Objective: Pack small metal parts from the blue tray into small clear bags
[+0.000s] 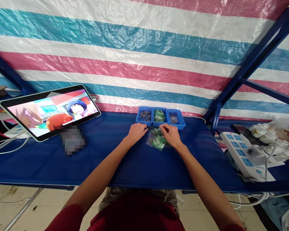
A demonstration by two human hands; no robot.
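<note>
My left hand (137, 132) is closed in a pinch just in front of the blue bins, and a thin metal piece (149, 127) shows at its fingertips. Across from it, my right hand (171, 134) also pinches with thumb and fingers; what it holds is too small to make out. Between and below the hands lies a pile of small green and clear packets (157, 142). Behind them stand three joined blue bins (152, 124): thin metal pieces (145, 116) at left, green packets (159, 115) in the middle, small clear bags (173, 119) at right.
On the left, a tablet (50, 110) leans at an angle with cables beside it. A blurred-out patch (72, 140) covers something in front of it. At right are a white power strip (242, 154) and white plugs (267, 136). Blue frame posts (245, 67) rise before a striped sheet (135, 64).
</note>
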